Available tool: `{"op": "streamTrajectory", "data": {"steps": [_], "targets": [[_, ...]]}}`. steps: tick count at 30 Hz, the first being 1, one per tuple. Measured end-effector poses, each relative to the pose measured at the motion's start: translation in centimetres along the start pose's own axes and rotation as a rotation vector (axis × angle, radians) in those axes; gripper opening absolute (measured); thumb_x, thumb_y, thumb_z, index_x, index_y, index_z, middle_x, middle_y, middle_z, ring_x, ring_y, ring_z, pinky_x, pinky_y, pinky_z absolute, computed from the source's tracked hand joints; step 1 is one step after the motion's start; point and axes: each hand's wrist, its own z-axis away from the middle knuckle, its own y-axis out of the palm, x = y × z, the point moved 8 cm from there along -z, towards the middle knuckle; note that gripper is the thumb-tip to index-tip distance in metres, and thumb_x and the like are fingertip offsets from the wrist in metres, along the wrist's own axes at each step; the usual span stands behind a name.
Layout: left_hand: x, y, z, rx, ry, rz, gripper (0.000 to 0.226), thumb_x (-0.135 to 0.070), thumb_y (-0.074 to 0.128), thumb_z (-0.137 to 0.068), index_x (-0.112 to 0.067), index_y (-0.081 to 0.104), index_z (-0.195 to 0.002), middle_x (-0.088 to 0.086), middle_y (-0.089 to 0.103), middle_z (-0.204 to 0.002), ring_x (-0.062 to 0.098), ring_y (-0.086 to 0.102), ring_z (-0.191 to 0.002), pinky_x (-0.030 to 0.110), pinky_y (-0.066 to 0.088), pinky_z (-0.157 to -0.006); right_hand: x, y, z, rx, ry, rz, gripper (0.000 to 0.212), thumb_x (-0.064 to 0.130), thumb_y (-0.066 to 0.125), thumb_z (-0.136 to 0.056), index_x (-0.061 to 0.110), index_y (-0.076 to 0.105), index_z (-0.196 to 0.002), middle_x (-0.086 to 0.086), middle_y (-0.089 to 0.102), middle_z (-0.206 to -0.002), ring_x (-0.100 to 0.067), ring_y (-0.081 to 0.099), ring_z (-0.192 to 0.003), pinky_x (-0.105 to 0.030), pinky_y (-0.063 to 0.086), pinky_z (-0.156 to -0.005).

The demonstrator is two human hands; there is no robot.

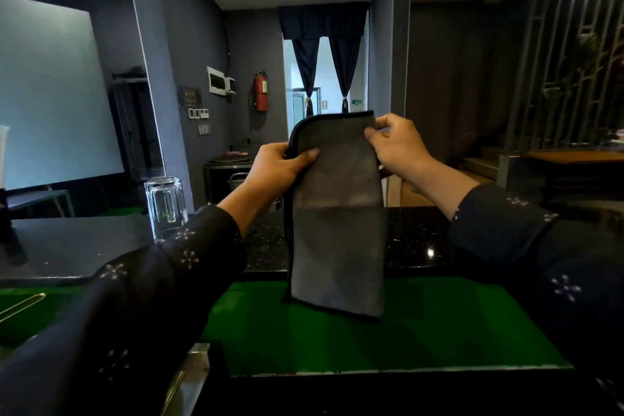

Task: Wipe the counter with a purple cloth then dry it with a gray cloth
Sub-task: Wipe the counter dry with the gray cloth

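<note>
Both hands are up in front of the chest, and between them hangs the dark-edged gray microfibre cloth (337,213), folded to a long narrow strip; it dangles clear in the air above the black speckled stone counter (415,236), its lower hem level with the green mat (405,331) that lies on the near side of that counter. The left hand (275,167) grips the strip's upper left edge, thumb laid flat across the front, fingers curled behind; the right hand (396,142) pinches the top right corner between thumb and bent forefinger, sitting a touch higher than the left. No purple cloth shows anywhere, so this looks like the drying half of the job, with the cloth being readied.

To do it well, I'd say: finish the fold into a flat pad; lay it down near the far edge of the counter; draw it in long overlapping strokes toward the near edge, pressing with a flat palm. Mind the clear upturned drinking glass (166,208) standing by the counter's left end; a wide sweep could knock it.

Both forearms, in dark sleeves with small pale flowers, rise from the lower corners; wrists are cocked up, elbows are low and wide.
</note>
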Motion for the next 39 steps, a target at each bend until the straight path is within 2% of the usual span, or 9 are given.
{"op": "streamTrajectory", "data": {"steps": [4,9,14,20,25,30,32,36,39], "targets": [[3.0,1.1,-0.5,0.022,-0.05,-0.047,0.024,-0.019,0.068,-0.086,-0.004,0.069,-0.105,0.004,0.07,-0.09,-0.001,0.066,-0.058,0.014,0.055,-0.057,-3.6,0.7,0.0,0.04,0.085,0.059,0.01,0.022,0.053,-0.097,0.014,0.057,-0.102,-0.008,0.065,-0.093,-0.027,0.066,-0.089,-0.049,0.056,-0.079],[6.6,1.9,-3.0,0.043,-0.097,-0.094,0.017,-0.021,0.069,-0.084,-0.013,0.07,-0.099,0.006,0.073,-0.096,0.01,0.07,-0.075,0.021,0.058,-0.066,-7.9,1.4,-1.8,0.02,0.121,0.133,0.013,0.022,0.057,-0.095,0.012,0.06,-0.103,-0.001,0.06,-0.08,-0.015,0.058,-0.073,-0.025,0.045,-0.058],[9.8,2.7,-6.9,0.027,-0.131,-0.219,0.026,-0.022,0.067,-0.086,-0.013,0.066,-0.111,-0.003,0.068,-0.095,0.009,0.065,-0.084,0.016,0.053,-0.066,-12.9,3.0,-4.7,0.016,0.249,0.132,0.007,0.019,0.057,-0.095,0.013,0.056,-0.097,-0.008,0.062,-0.076,-0.011,0.058,-0.049,-0.019,0.04,-0.034],[15.0,3.4,-11.4,-0.043,-0.23,-0.373,0.033,-0.026,0.07,-0.084,-0.007,0.067,-0.11,0.008,0.069,-0.105,0.02,0.065,-0.096,0.033,0.053,-0.088,-17.4,5.7,-8.5,0.025,0.329,0.201,0.008,0.014,0.058,-0.095,0.011,0.055,-0.088,-0.01,0.062,-0.081,-0.016,0.062,-0.049,-0.019,0.039,-0.032],[19.4,4.6,-12.0,0.029,-0.287,-0.532,0.023,-0.022,0.071,-0.083,-0.008,0.067,-0.1,0.005,0.066,-0.099,0.012,0.056,-0.084,0.023,0.045,-0.076,-21.7,8.5,-9.4,0.098,0.384,0.373,0.007,0.008,0.06,-0.09,0.001,0.061,-0.089,-0.017,0.069,-0.076,-0.03,0.07,-0.068,-0.03,0.05,-0.049],[21.0,4.5,-11.8,0.112,-0.328,-0.562,0.052,-0.026,0.072,-0.082,-0.01,0.051,-0.127,0.009,0.058,-0.124,0.02,0.056,-0.11,0.031,0.045,-0.095,-24.4,9.7,-9.0,0.192,0.485,0.487,0.01,0.005,0.062,-0.086,0.003,0.064,-0.096,-0.013,0.063,-0.09,-0.028,0.067,-0.081,-0.035,0.056,-0.064],[20.7,3.6,-11.2,0.128,-0.313,-0.583,0.057,-0.026,0.067,-0.086,-0.011,0.042,-0.136,0.011,0.055,-0.13,0.023,0.055,-0.116,0.034,0.043,-0.099,-22.6,10.0,-8.8,0.17,0.343,0.551,0.012,0.015,0.061,-0.089,0.006,0.063,-0.096,-0.011,0.058,-0.095,-0.024,0.06,-0.086,-0.036,0.055,-0.077],[20.3,1.6,-8.8,0.263,-0.247,-0.838,0.046,-0.027,0.053,-0.094,-0.011,0.042,-0.136,0.011,0.053,-0.131,0.025,0.051,-0.12,0.039,0.041,-0.104,-16.9,15.2,-3.5,0.471,0.062,0.658,0.061,0.053,0.042,-0.095,0.021,0.035,-0.146,-0.006,0.029,-0.154,-0.029,0.029,-0.141,-0.053,0.025,-0.112],[20.6,0.6,-6.7,0.325,-0.264,-0.931,0.048,-0.034,0.05,-0.095,-0.012,0.042,-0.137,0.012,0.051,-0.134,0.026,0.049,-0.123,0.044,0.038,-0.107,-17.9,18.8,0.2,0.714,0.146,0.861,0.071,0.068,0.016,-0.092,0.03,0.014,-0.152,-0.001,0.002,-0.162,-0.031,-0.002,-0.148,-0.066,-0.005,-0.11]]}}
